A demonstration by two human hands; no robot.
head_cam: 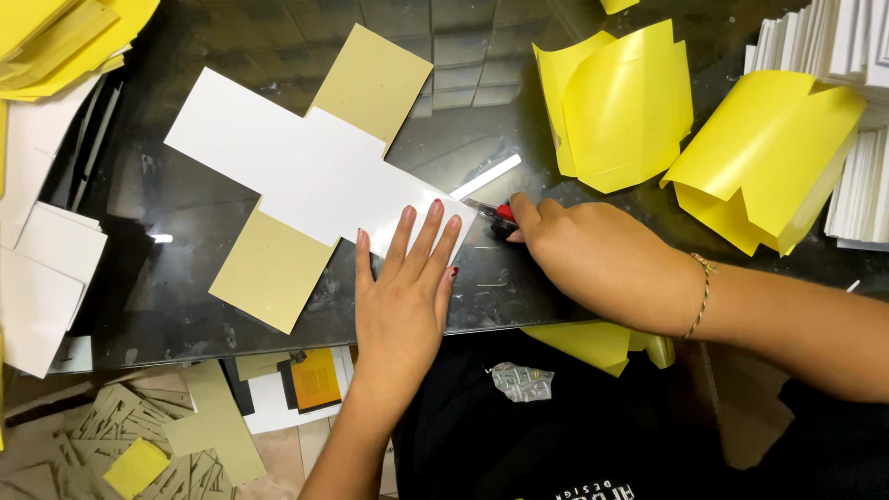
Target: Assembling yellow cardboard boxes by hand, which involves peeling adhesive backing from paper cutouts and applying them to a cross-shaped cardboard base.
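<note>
The right hand [593,255] hides most of the red cutter [498,215] (blade tip barely visible).

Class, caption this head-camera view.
Left hand pins a cross-shaped white card while right hand trims it with a red-handled cutter.

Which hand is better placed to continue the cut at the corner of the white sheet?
The right hand: it grips the red cutter, whose blade is at the edge of the cross-shaped white sheet. The left hand lies flat, pressing that sheet onto the glass table.
</note>
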